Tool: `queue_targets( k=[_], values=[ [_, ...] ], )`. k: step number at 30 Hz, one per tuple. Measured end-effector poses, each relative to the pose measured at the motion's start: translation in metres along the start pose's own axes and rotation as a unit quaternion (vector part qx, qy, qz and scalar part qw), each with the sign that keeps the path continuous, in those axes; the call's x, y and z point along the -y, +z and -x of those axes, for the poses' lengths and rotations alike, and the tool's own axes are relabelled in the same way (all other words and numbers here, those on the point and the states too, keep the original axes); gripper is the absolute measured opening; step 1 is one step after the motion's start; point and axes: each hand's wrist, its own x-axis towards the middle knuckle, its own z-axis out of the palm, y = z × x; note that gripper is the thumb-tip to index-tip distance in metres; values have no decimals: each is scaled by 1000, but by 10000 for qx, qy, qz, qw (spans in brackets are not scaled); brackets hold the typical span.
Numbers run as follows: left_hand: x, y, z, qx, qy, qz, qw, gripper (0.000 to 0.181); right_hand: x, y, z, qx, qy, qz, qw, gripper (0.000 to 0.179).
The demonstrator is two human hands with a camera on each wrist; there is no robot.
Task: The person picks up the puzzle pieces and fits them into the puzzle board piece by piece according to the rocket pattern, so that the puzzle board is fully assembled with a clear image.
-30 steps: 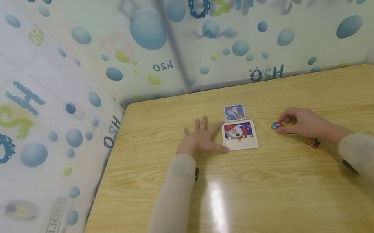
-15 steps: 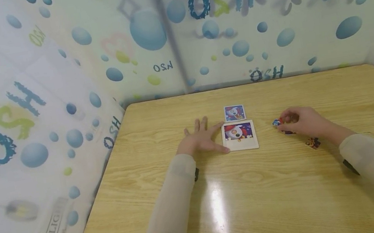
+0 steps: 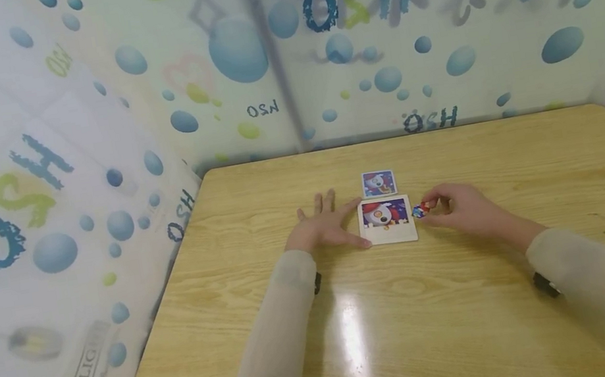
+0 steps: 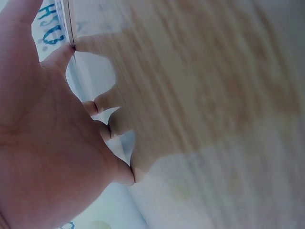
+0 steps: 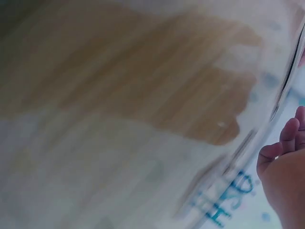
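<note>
My left hand [image 3: 326,228] rests spread on the table, thumb and index fingertip at the left edge of a white square puzzle tray [image 3: 393,236]. The tray's upper half carries a picture of a white cartoon animal in a red hat; its lower half is bare white. Seen from the left wrist, the palm [image 4: 52,129] hangs over the wood with fingertips down on it. My right hand [image 3: 462,208] pinches a small blue and red puzzle piece [image 3: 420,211] at the tray's right edge. From the right wrist, only curled fingers [image 5: 288,138] show; the piece is hidden.
A smaller picture card [image 3: 379,183] with a similar cartoon lies just beyond the tray. The wooden table [image 3: 451,323] has rounded corners and meets a wall covering [image 3: 297,82] printed with bubbles and letters at the back and left.
My right hand has carried the puzzle piece left, up to the tray's right edge. Other loose pieces seen earlier are now hidden under the right hand and forearm. The left hand has stayed put.
</note>
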Motion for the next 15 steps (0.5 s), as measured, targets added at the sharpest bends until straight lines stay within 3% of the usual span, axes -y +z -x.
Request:
queue_targets(
  k=[15],
  values=[
    [-1, -2, 1, 36, -26, -81, 10000, 111, 40, 36, -28, 503, -433, -30, 9978, 38]
  ],
)
